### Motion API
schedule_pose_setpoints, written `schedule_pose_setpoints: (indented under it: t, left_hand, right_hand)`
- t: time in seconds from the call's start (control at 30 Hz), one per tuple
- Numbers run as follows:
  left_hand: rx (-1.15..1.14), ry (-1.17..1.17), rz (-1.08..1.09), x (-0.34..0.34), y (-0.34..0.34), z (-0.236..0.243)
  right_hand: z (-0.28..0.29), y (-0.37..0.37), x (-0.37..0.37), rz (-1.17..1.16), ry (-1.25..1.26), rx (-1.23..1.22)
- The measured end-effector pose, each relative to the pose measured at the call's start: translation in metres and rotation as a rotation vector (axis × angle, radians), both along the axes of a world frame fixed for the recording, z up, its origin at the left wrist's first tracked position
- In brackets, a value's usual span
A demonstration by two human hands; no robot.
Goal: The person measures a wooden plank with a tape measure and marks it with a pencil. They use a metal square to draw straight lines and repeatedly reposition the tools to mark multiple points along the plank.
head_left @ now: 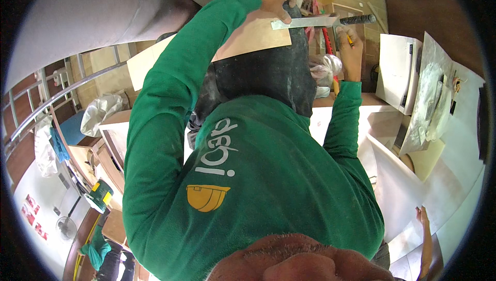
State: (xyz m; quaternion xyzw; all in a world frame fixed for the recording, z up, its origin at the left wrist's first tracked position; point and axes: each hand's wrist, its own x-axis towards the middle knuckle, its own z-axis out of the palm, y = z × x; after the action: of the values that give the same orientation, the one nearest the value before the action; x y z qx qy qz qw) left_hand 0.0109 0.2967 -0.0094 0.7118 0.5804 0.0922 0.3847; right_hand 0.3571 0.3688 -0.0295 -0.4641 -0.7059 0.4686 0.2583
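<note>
A pale thin wooden board [253, 37] lies across my lap, over my dark trousers. My left hand [274, 1] is at the board's far right end, gripping there, with its thumb down beside a flat metal blade; some of its fingers are hidden. That blade belongs to what looks like a metal square [310, 22], which reaches from the board's right edge toward my right hand. My right hand [350, 48] is closed around a yellow pencil [350, 40] next to the square's crosspiece. A black ribbed handle [358, 19] lines up beyond it; whether it is joined cannot be made out.
A red level-like bar [328, 43] and a clear plastic bag [326, 67] are right of my knees. White panels [398, 69] lean at the right. A metal ladder [67, 95] stands left. Another person's arm [424, 234] shows lower right; a green-sleeved person [97, 250] is lower left.
</note>
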Motion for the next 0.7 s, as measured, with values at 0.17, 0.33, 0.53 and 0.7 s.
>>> schedule_pose_setpoints:
  t: [0.17,0.33,0.53,0.7]
  left_hand:
    - [0.051,0.012,-0.095,0.002,-0.002,0.007]
    - [0.099,0.082,-0.041,0.009,-0.01,0.015]
    - [0.299,0.147,0.023,0.023,-0.033,0.014]
    - [0.284,-0.029,0.152,0.02,-0.053,0.021]
  right_hand:
    - [-0.021,0.002,0.007,-0.03,-0.058,-0.076]
    - [-0.021,-0.002,0.001,-0.009,0.055,-0.202]
    - [-0.011,0.001,0.002,-0.016,0.152,-0.243]
    - [0.027,-0.005,-0.003,-0.077,0.247,-0.356]
